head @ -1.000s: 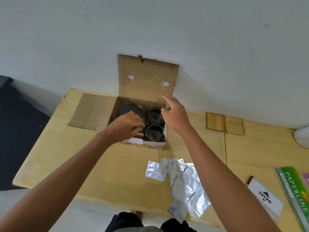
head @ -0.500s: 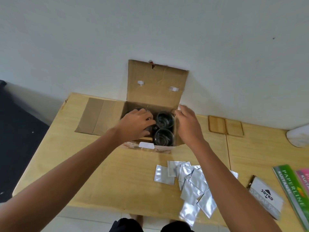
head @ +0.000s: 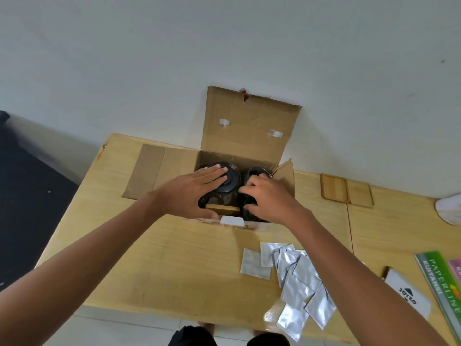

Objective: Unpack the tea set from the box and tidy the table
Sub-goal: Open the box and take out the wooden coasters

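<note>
An open cardboard box stands at the back of the wooden table, with its lid flap up against the wall. Inside on the left is a dark glass teapot with a black lid. My left hand rests on that lid with the fingers stretched flat, the thumb down by the box's front edge. On the right side of the box are glass cups; the far glass cup shows its rim. My right hand reaches in with curled fingers around the near cup, which it mostly hides.
Several silver foil sachets lie scattered near the table's front edge. Two wooden coasters sit right of the box. A white Joyko packet, a green book and a white object lie at the far right. A dark surface lies left of the table.
My right hand has moved from the box's right edge into the box over the near cup. My left hand has flattened onto the teapot lid. The right side flap now sticks out.
</note>
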